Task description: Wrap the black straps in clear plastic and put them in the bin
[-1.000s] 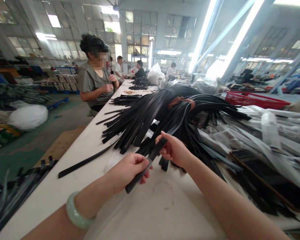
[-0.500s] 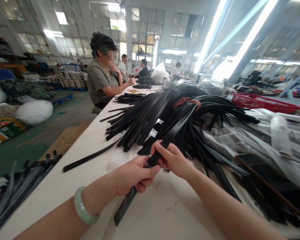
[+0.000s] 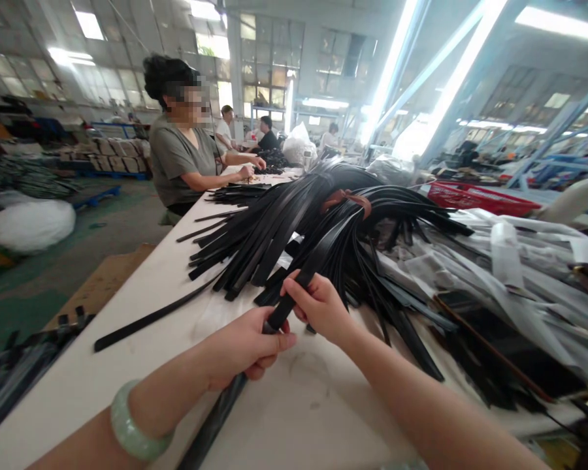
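Note:
A flat black strap slants between my hands, from the big pile of black straps down past the bottom edge of the view. My left hand is closed round it, thumb on top, and wears a pale green bangle at the wrist. Just above, my right hand pinches the same strap nearer the pile. A reddish-brown tie goes round part of the pile. One loose strap lies apart on the pale table, left of my hands.
A phone-like dark slab and white plastic wrapping lie to the right. Behind them is a red tray. Across the table's left edge sits a co-worker. More straps hang or lie at lower left.
More of the strap now shows below my left hand, reaching the bottom edge. My view has shifted right. The co-worker's raised hand has come down from the face to the table.

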The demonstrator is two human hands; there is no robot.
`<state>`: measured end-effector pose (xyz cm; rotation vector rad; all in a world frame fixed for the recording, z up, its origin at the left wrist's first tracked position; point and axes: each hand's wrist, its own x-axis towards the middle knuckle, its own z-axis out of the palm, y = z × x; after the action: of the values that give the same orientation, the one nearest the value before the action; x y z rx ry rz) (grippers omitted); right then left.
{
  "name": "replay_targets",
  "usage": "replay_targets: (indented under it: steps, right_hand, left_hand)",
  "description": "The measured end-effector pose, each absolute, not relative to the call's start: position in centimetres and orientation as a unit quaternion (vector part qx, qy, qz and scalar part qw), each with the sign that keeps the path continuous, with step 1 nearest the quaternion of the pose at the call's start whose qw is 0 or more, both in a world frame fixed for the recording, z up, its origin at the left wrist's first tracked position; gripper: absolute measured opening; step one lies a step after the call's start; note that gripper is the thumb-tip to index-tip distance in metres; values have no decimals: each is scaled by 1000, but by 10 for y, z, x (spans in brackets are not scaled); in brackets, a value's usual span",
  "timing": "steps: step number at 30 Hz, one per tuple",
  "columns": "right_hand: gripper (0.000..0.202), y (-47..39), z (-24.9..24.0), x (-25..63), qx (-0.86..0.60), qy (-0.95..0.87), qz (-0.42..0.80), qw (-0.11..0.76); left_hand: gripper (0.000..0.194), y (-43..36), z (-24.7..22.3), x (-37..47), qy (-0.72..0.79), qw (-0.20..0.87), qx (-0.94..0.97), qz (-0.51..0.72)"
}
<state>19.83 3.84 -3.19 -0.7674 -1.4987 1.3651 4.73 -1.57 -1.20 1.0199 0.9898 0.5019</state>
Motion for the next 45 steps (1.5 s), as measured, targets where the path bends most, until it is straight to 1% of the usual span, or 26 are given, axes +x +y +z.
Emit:
replay_targets:
  steps: [3,5,6,8,10,12,17,18,21,22,24,26,30,36,41,45]
  right_hand:
    - [33,26,-37,192,-261,-673,551,419]
    - [32,29,-36,197,-260,-670,568,402]
    - [32,33,-34,201,-273,-641,581,421]
    - [31,43,-29,208,-307,-557,600,486]
    - [30,49,-25,212,-323,-504,599,531]
    - [29,46,-24,211,-320,-524,588,527]
    - [31,28,-31,199,-285,-618,574,456]
    - [31,28,-32,199,-293,-615,566,464]
    - [32,38,-29,206,-352,-577,518,524]
    - [32,42,-27,210,-371,-572,503,531]
    - [34,50,-22,218,-389,-583,491,517]
    - [34,55,-18,224,-373,-592,514,496]
    - [29,55,-20,226,-319,-577,572,489]
    - [31,48,-25,217,-310,-548,608,484]
    - [30,50,-21,218,-323,-509,595,532]
    - [29,63,-22,227,-342,-471,578,572]
  left_hand:
    - [44,-15,-13,48,453,717,481,222]
    - [42,-14,-14,48,461,713,482,218]
    - [42,-14,-15,48,464,713,479,217]
    - [44,-13,-16,48,468,719,466,216]
    - [45,-13,-18,48,474,720,458,219]
    - [44,-13,-21,47,478,717,458,222]
    - [41,-8,-28,44,480,703,467,240]
    - [42,-7,-28,43,478,703,467,245]
    - [45,-7,-25,39,447,724,467,238]
    - [46,-7,-23,38,428,737,469,230]
    - [47,-9,-20,36,395,757,475,214]
    - [49,-11,-18,35,377,768,476,203]
    - [49,-12,-16,35,366,782,466,195]
    - [51,-11,-18,37,376,782,447,216]
    - [47,-7,-17,29,336,801,424,256]
    - [53,-4,-17,19,321,825,431,175]
